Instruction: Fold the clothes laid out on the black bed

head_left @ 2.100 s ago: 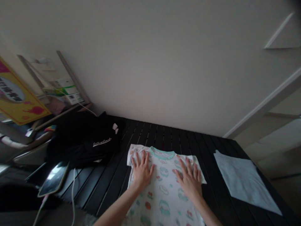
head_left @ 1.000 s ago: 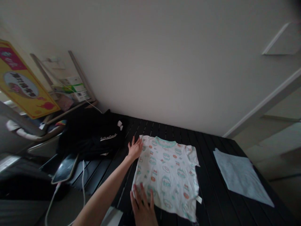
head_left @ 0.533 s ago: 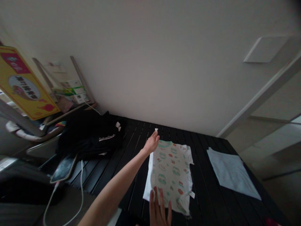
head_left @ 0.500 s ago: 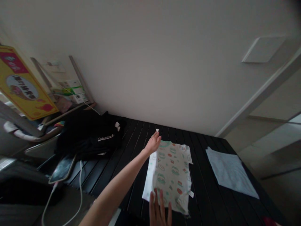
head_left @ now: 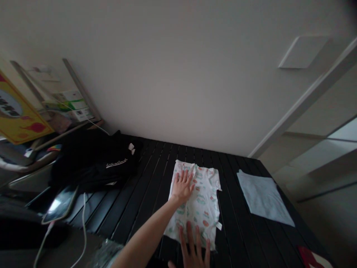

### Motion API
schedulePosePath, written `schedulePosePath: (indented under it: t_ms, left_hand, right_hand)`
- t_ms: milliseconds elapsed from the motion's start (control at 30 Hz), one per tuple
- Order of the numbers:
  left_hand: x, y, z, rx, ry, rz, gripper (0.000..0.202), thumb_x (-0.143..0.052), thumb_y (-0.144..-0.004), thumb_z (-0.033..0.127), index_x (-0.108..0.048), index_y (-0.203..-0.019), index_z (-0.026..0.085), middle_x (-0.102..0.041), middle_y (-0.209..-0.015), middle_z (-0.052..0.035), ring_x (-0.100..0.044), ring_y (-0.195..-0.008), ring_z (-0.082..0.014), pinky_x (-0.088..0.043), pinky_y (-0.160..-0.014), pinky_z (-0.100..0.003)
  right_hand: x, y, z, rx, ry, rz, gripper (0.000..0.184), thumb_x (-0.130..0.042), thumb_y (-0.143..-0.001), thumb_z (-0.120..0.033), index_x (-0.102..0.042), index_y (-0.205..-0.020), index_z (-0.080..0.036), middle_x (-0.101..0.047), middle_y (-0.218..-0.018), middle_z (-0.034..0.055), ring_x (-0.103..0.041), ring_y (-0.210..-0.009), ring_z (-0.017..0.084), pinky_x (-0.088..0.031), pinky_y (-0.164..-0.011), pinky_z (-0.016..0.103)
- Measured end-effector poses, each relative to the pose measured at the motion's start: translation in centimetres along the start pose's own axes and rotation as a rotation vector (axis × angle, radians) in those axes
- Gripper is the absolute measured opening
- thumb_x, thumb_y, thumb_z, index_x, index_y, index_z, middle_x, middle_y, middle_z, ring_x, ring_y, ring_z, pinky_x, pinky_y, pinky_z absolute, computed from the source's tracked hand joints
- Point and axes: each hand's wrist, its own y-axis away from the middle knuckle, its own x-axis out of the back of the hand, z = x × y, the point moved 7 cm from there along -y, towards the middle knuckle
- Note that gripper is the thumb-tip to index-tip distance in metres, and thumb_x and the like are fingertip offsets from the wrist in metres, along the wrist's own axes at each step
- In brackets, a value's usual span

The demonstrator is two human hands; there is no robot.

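A small white printed shirt point(head_left: 205, 199) lies on the dark slatted table point(head_left: 234, 223), its left part folded over toward the middle. My left hand point(head_left: 182, 188) rests flat on that folded part, fingers spread and pointing away from me. At the near hem, my right hand point(head_left: 192, 247) lies with its fingers stretched out over the cloth; its wrist is below the picture. A white tag sticks out from the shirt's right side.
A folded light grey cloth point(head_left: 264, 197) lies to the right. Black clothing point(head_left: 97, 160) is piled at the left, near a phone point(head_left: 60, 203) with a white cable. A pale wall point(head_left: 178, 74) rises behind the table. A red item point(head_left: 312, 257) shows at the lower right.
The shirt's left side has been folded over, with its print now showing there. My left hand has come down from the far edge onto the cloth. The view has shifted slightly right.
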Motion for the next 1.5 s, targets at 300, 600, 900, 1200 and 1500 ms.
schedulePosePath:
  t_ms: [300, 600, 900, 1200, 1500]
  left_hand:
    - [4.1, 4.1, 3.6, -0.083, 0.093, 0.020, 0.061, -0.037, -0.095, 0.032, -0.017, -0.152, 0.023, -0.015, -0.159, -0.0034, -0.007, -0.147, -0.0252, -0.014, -0.118, -0.050]
    - [-2.9, 14.9, 11.9, -0.344, 0.172, -0.056, 0.068, -0.044, -0.088, 0.063, -0.017, -0.147, 0.047, -0.032, -0.153, -0.0085, -0.030, -0.137, -0.0425, -0.040, -0.094, -0.070]
    - [-5.1, 15.0, 12.4, -0.242, 0.238, -0.172, 0.070, -0.051, -0.086, 0.051, -0.034, -0.147, 0.021, -0.037, -0.149, -0.0101, -0.040, -0.133, -0.0374, -0.040, -0.102, -0.064]
    - [-1.1, 16.5, 8.9, 0.062, 0.366, -0.054, 0.066, -0.049, -0.082, 0.033, -0.036, -0.147, 0.023, -0.035, -0.151, -0.0086, -0.050, -0.126, -0.0310, -0.040, -0.103, -0.052]
    - [-0.3, 20.2, 2.6, 0.165, -0.022, 0.106, 0.069, -0.054, -0.079, 0.030, -0.036, -0.146, 0.031, -0.027, -0.154, -0.0055, -0.035, -0.136, -0.0387, -0.035, -0.103, -0.060]
  right_hand:
    - [2.9, -6.0, 8.0, -0.242, 0.085, 0.184, 0.067, -0.028, -0.090, -0.062, -0.030, -0.148, -0.028, -0.040, -0.149, 0.0137, -0.027, -0.139, 0.040, -0.031, -0.099, 0.068]
    - [0.7, -13.7, 22.1, -0.551, -0.069, -0.043, 0.064, -0.013, -0.091, -0.058, -0.028, -0.148, -0.033, -0.029, -0.154, 0.0128, -0.012, -0.143, 0.039, -0.018, -0.101, 0.072]
    - [-0.6, -14.3, 21.9, -0.519, -0.159, -0.192, 0.071, -0.013, -0.088, -0.065, -0.020, -0.150, -0.031, -0.014, -0.159, -0.0006, 0.006, -0.145, 0.034, -0.005, -0.104, 0.074]
    - [3.6, -20.2, 12.8, -0.388, -0.231, -0.176, 0.068, -0.009, -0.090, -0.064, -0.013, -0.150, -0.034, -0.008, -0.159, -0.0089, 0.015, -0.145, 0.026, -0.002, -0.111, 0.067]
    - [-1.7, -21.0, 4.6, -0.203, -0.253, -0.254, 0.062, -0.016, -0.093, -0.063, -0.010, -0.149, -0.038, 0.000, -0.161, -0.0016, 0.005, -0.146, 0.025, -0.004, -0.113, 0.060]
